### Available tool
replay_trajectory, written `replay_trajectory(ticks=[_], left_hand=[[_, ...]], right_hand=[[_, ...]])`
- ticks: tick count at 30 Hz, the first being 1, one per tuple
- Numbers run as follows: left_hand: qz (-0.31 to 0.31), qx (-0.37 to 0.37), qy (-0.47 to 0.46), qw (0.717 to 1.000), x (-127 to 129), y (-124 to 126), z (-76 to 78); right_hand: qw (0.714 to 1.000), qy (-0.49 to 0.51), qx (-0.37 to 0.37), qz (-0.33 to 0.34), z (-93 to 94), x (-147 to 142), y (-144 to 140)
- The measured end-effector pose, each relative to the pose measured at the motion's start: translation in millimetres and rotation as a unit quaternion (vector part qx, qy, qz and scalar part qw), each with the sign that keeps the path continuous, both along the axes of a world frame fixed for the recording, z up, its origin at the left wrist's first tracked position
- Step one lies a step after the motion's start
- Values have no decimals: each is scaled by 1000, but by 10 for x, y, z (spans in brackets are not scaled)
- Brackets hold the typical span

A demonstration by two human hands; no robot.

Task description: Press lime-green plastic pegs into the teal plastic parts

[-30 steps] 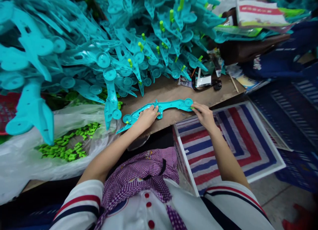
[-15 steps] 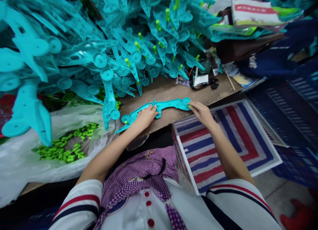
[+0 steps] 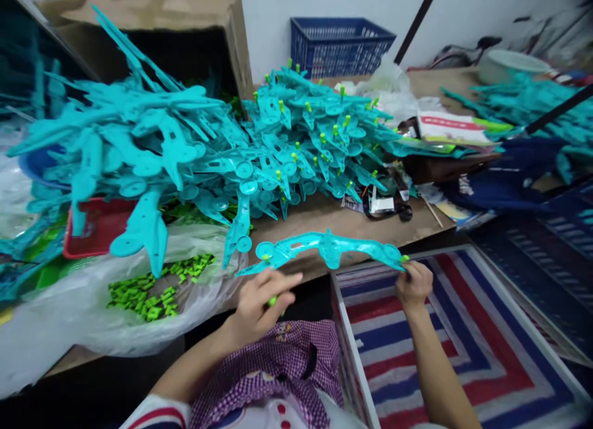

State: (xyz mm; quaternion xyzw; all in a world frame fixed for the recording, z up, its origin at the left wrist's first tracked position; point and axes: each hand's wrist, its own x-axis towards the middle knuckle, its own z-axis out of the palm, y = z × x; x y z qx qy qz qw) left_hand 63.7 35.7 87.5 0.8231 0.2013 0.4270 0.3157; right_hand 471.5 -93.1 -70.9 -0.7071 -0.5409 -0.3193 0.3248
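Observation:
A long, arched teal plastic part (image 3: pixel 330 253) spans the space at the table's front edge, with a round disc towards each end. My right hand (image 3: pixel 415 285) is closed on its right end, where a small green piece (image 3: pixel 404 258) shows by the fingertips. Another green bit sits near the part's left disc. Below and left of the part, apart from it, my left hand (image 3: pixel 263 302) holds a small green plastic piece (image 3: pixel 272 301) in its curled fingers, the index finger stretched out.
A clear plastic bag (image 3: pixel 88 327) of loose green pieces (image 3: pixel 152 299) lies at left. Behind it rises a heap of teal parts (image 3: pixel 185 144), several carrying green pegs. A white-rimmed crate lined with striped cloth (image 3: pixel 463 330) stands at right. A red tray (image 3: pixel 99 222) is farther left.
My left hand has left the teal part and drawn back towards my body, a green piece showing in it. My right hand still holds the right end. The view has tilted up.

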Motion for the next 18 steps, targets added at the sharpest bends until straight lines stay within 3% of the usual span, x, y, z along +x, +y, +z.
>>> replay_trajectory(ticks=[3, 5, 7, 11, 13, 15, 18], left_hand=[[-15, -27, -33, 999, -373, -241, -1], [8, -96, -10, 995, -490, -326, -125], [37, -194, 34, 980, -523, -390, -281], [83, -357, 90, 926, -520, -547, -528], [119, -403, 80, 904, -547, -633, -612], [161, -438, 54, 883, -598, -707, -689], [182, -518, -13, 836, -694, -776, -797]], right_hand=[[991, 30, 66, -112, 180, 48, 23], [978, 59, 94, -175, 516, 62, 266], [971, 86, 95, -205, 1009, 80, 702], [975, 134, -11, -178, 2096, 133, 1903], [970, 149, -87, -172, 2491, 129, 2474], [965, 135, -160, -160, 2726, 87, 2918], [958, 123, -221, -140, 2844, 15, 3298]])
